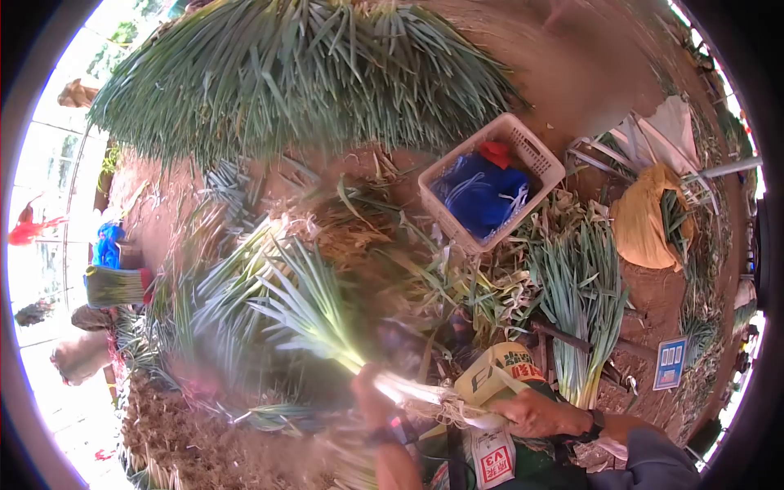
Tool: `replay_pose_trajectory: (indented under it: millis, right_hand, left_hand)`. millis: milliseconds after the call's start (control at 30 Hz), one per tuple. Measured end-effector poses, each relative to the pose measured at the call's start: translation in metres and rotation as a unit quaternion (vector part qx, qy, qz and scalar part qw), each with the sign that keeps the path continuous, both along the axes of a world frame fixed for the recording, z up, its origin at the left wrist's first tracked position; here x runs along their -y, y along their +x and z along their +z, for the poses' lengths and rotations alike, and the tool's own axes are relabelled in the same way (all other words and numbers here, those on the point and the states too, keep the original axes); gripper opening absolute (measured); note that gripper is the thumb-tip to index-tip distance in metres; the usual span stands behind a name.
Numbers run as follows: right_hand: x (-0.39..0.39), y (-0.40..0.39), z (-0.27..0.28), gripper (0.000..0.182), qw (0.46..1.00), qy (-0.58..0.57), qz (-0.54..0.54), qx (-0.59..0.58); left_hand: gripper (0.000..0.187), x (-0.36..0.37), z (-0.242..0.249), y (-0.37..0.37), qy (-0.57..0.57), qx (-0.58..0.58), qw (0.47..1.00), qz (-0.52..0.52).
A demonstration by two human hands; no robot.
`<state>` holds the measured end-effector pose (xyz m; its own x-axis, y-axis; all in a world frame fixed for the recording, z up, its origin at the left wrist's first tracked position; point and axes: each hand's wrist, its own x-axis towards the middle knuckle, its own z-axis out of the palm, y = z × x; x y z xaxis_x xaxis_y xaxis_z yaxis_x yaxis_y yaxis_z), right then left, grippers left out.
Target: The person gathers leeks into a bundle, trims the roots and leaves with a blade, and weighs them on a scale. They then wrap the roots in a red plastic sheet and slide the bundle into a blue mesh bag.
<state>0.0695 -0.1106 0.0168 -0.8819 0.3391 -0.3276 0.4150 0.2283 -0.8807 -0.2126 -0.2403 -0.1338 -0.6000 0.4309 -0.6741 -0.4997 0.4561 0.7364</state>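
My left hand (373, 400), blurred by motion, is closed round the stalks of a bunch of green onions (335, 331). The green leaves fan out to the upper left, and the white stalks and roots point right. At the root end, my right hand (535, 413) has its fingers curled by a pale stalk; what exactly they grip is hidden. Under and behind the roots lies a yellow-green printed sack (500, 371). More loose onions (245, 278) are heaped to the left of the held bunch.
A large pile of onions (310, 82) spans the top. A white crate (527, 208) holds blue and red material. On the right are laid onions (576, 286), a yellow sack (649, 220), a metal frame (600, 158) and a blue sign (670, 364). A bound bundle (118, 287) is far left.
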Motion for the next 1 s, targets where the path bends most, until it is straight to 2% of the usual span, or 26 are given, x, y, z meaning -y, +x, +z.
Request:
replay_pose_trajectory:
  millis: [67,133,167,233,267,300,367,400,467,500,533,567,600,633,667,700,733,800,833,867,900,933,967,1000]
  right_hand:
    - [0.014,0.019,-0.002,0.029,0.998,-0.007,-0.030,-0.048]
    - [0.023,0.033,0.013,0.028,0.995,-0.072,-0.065,-0.010]
    - [0.017,0.043,0.029,0.028,0.996,-0.076,-0.046,0.013]
    - [-0.010,0.065,0.069,0.028,0.995,-0.081,-0.005,0.063]
    - [-0.013,0.084,0.070,0.027,0.994,-0.101,-0.022,0.024]
    - [-0.018,0.090,0.077,0.024,0.994,-0.079,-0.076,0.015]
    - [-0.033,0.099,0.094,0.019,0.983,-0.036,-0.181,-0.005]
    - [-0.034,0.106,0.084,0.017,0.977,0.017,-0.214,-0.006]
    - [-0.035,0.116,0.053,0.014,0.953,0.123,-0.277,-0.007]
    - [-0.043,0.106,0.049,0.014,0.942,0.047,-0.332,0.022]
    - [-0.053,0.098,0.045,0.014,0.921,-0.030,-0.384,0.052]
    - [-0.055,0.110,0.014,0.016,0.927,-0.088,-0.361,0.059]
    - [-0.066,0.074,0.014,0.024,0.929,-0.085,-0.350,0.090]
    - [-0.071,0.075,-0.025,0.034,0.975,0.051,-0.216,0.026]
    - [-0.068,0.064,-0.036,0.039,0.962,0.201,-0.073,0.172]
    - [-0.068,0.047,-0.040,0.045,0.886,0.339,0.076,0.306]
    - [-0.067,0.040,-0.040,0.048,0.919,0.298,0.070,0.248]
    - [-0.059,0.027,-0.037,0.055,0.968,0.203,0.056,0.134]
    - [-0.058,0.009,-0.027,0.056,0.992,0.056,0.029,0.110]
    - [-0.058,-0.012,-0.018,0.057,0.992,-0.090,0.000,0.083]
    - [-0.051,-0.025,-0.019,0.055,0.995,-0.099,-0.009,0.013]
    - [-0.040,-0.037,-0.024,0.053,0.992,-0.107,-0.017,-0.058]
    - [-0.032,-0.044,-0.027,0.051,0.985,-0.115,-0.025,-0.128]
    - [-0.028,-0.049,-0.027,0.046,0.985,-0.124,-0.004,-0.118]
  left_hand:
    - [0.035,0.011,-0.015,0.000,-0.004,-0.064,0.996,-0.066]
    - [0.032,0.013,-0.011,0.005,-0.027,-0.109,0.991,-0.077]
    - [0.032,0.012,-0.008,0.005,-0.033,-0.113,0.991,-0.070]
    - [0.035,0.002,0.005,-0.005,-0.017,-0.044,0.999,-0.001]
    - [0.031,0.000,0.003,-0.015,0.022,0.091,0.993,0.069]
    - [0.029,-0.002,0.001,-0.025,0.043,0.217,0.964,0.150]
    - [0.032,-0.032,0.064,-0.003,-0.065,0.165,0.971,0.157]
    - [0.030,0.005,0.000,-0.016,0.022,0.161,0.971,0.175]
    - [0.030,-0.008,0.027,-0.002,0.059,0.214,0.954,0.204]
    - [0.030,-0.012,0.037,0.003,0.076,0.241,0.943,0.219]
    - [0.031,0.004,0.021,0.001,0.081,0.228,0.951,0.195]
    - [0.032,0.019,0.005,-0.002,0.086,0.214,0.958,0.171]
    - [0.032,0.001,0.037,0.011,0.105,0.247,0.945,0.186]
    - [0.032,-0.009,0.055,0.019,0.124,0.281,0.930,0.203]
    - [0.034,0.001,0.041,0.017,0.110,0.252,0.944,0.182]
    - [0.057,0.008,0.036,0.021,0.250,0.256,0.927,0.111]
    - [0.081,0.018,0.032,0.029,0.384,0.255,0.887,0.037]
    - [0.102,0.038,0.018,0.027,0.468,0.261,0.844,-0.041]
    - [0.112,0.048,0.011,0.026,0.507,0.263,0.817,-0.079]
    - [0.113,0.050,0.011,0.026,0.486,0.285,0.824,-0.063]
    - [0.111,0.066,-0.015,0.019,0.364,0.261,0.894,-0.008]
    - [0.111,0.082,-0.041,0.013,0.219,0.246,0.943,0.052]
    - [0.110,0.097,-0.067,0.006,0.086,0.242,0.960,0.112]
    - [0.107,0.106,-0.080,0.007,0.164,0.279,0.931,0.167]
